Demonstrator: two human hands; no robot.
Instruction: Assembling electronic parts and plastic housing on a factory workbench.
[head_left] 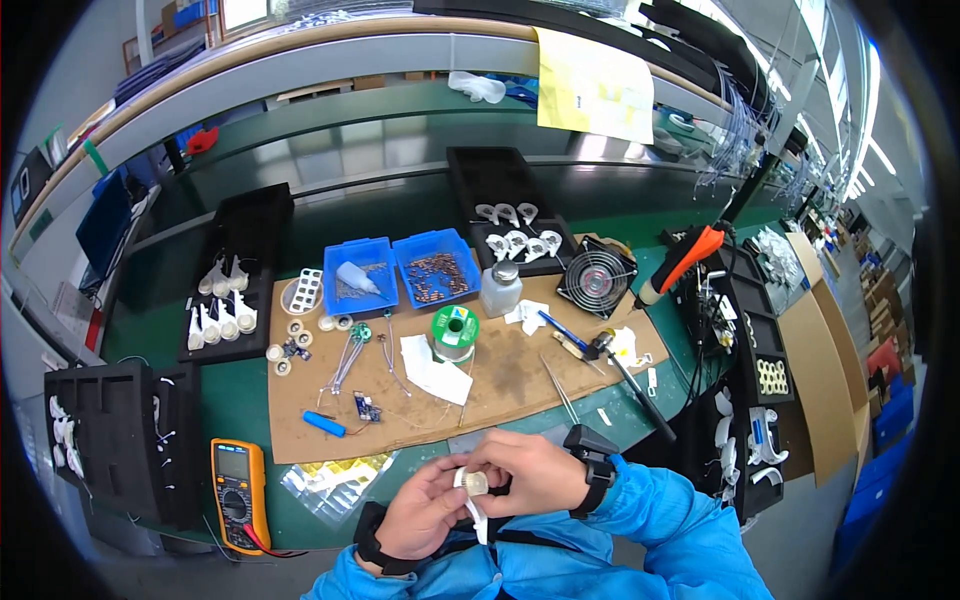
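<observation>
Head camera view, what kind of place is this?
Most likely an electronics assembly bench in a factory. On the green table lie a solder spool, a soldering iron, a small fan and a yellow multimeter, with black trays of white parts.

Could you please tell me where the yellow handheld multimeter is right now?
The yellow handheld multimeter lies at the lower left of the head view, on the green bench mat, beside the black foam tray.
</observation>
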